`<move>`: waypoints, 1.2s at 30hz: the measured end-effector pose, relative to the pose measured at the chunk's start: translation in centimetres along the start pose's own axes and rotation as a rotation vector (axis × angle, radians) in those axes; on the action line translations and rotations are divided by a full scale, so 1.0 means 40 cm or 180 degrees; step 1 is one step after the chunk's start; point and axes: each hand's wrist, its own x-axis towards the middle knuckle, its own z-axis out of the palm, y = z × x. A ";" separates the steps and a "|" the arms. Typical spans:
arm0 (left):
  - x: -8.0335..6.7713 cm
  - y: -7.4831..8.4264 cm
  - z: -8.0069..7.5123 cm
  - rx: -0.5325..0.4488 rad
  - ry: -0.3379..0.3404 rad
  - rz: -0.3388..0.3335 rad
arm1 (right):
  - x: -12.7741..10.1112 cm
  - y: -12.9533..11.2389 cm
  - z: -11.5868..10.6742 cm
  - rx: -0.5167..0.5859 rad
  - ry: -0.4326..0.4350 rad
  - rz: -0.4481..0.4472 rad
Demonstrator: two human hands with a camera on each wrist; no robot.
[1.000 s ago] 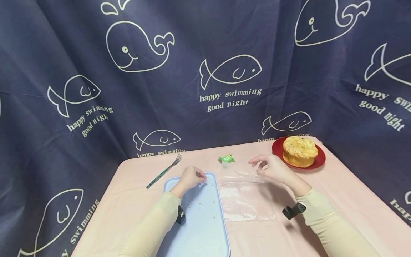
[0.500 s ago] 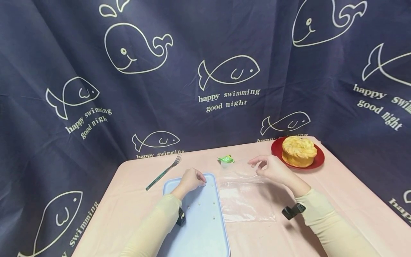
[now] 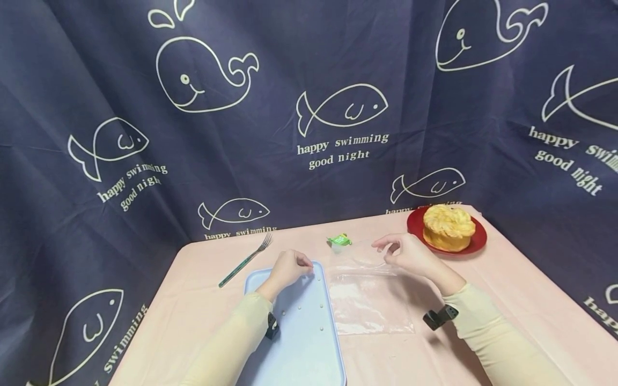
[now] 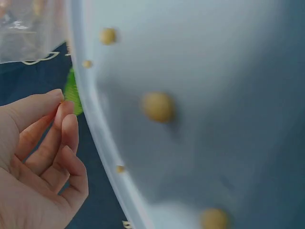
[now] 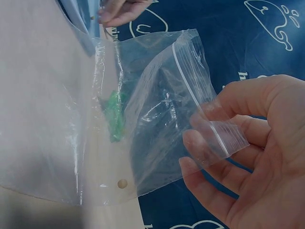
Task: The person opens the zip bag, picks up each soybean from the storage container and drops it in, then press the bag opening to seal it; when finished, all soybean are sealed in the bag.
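Note:
At the far right corner of the light blue tray point(image 3: 294, 348), my left hand point(image 3: 288, 266) is raised with thumb and forefinger together. A tiny yellow-orange bit of a soybean point(image 4: 62, 101) shows between those fingertips in the left wrist view. Several loose tan soybeans point(image 4: 158, 107) lie on the tray. My right hand point(image 5: 252, 143) pinches a clear zip-top bag point(image 5: 162, 114) by its zip edge, thumb on one side and fingers on the other. The bag's mouth is lifted, while its lower part point(image 3: 372, 308) lies on the table right of the tray.
Behind the bag lies a green wrapped candy point(image 3: 340, 239). A red plate point(image 3: 415, 225) with a round golden pastry point(image 3: 449, 228) stands at the back right. Left of the tray is a fork point(image 3: 245, 260). A dark blue curtain point(image 3: 289, 134) closes off the table's back.
My left hand has risen a little off the tray and shifted slightly right, towards the bag. The right hand keeps its hold on the bag almost without moving.

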 end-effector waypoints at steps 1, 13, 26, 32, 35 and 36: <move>0.004 0.006 -0.001 -0.0043 0.0030 0.0046 | 0.000 -0.001 0.001 0.0001 0.0009 0.0004; 0.052 0.121 -0.025 -0.0464 0.0571 0.0430 | 0.004 0.003 -0.001 0.0009 -0.0038 0.0080; 0.075 0.244 0.039 -0.0745 0.0354 0.0873 | -0.001 0.003 0.001 0.0043 -0.0052 0.0080; 0.081 0.262 0.084 -0.0491 0.0179 0.0950 | -0.003 0.003 0.002 0.0023 -0.0047 0.0056; 0.082 0.265 0.098 -0.0439 0.0150 0.0931 | -0.003 0.002 0.001 0.0005 -0.0040 0.0033; 0.083 0.265 0.101 -0.0435 0.0141 0.0922 | -0.003 0.002 0.000 -0.0004 -0.0039 0.0028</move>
